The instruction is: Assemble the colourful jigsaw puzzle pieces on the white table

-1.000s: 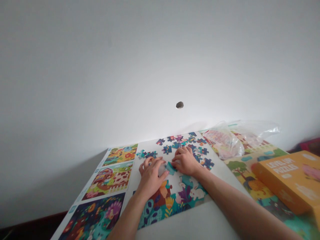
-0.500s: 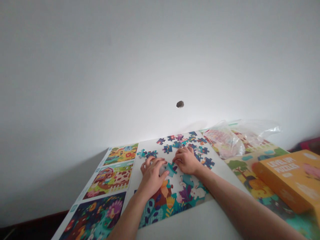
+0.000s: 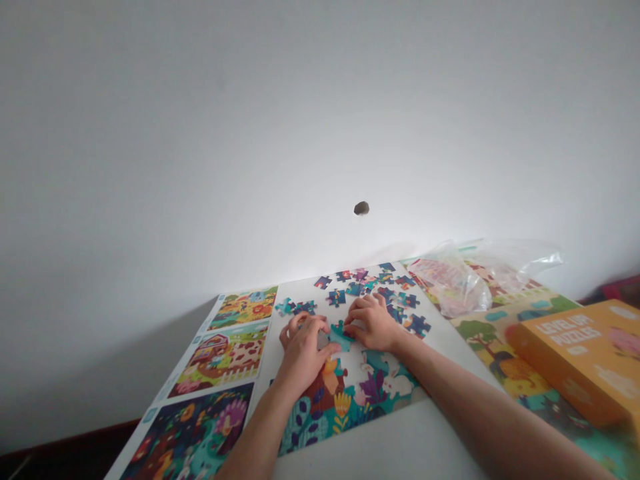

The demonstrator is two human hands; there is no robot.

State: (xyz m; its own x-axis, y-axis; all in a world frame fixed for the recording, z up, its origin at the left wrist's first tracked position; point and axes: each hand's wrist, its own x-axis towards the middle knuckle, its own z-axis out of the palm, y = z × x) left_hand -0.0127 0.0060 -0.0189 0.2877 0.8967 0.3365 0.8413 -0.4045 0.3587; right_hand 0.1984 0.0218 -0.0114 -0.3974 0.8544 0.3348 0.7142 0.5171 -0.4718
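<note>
A partly joined jigsaw (image 3: 345, 400) with flowers and white rabbits lies on the white table in front of me. My left hand (image 3: 303, 350) and my right hand (image 3: 373, 321) both pinch a teal puzzle piece (image 3: 340, 335) between them, just above the joined part. Several loose dark blue and teal pieces (image 3: 370, 287) are scattered beyond my hands.
A sheet of picture cards (image 3: 220, 373) lies at the left. At the right are a clear plastic bag (image 3: 460, 280), a finished colourful puzzle (image 3: 500, 340) and an orange puzzle box (image 3: 585, 360). A white wall with a small dark hole (image 3: 361, 209) rises behind.
Both hands have shifted the teal piece slightly between them and turned it a little; the arms stay in place.
</note>
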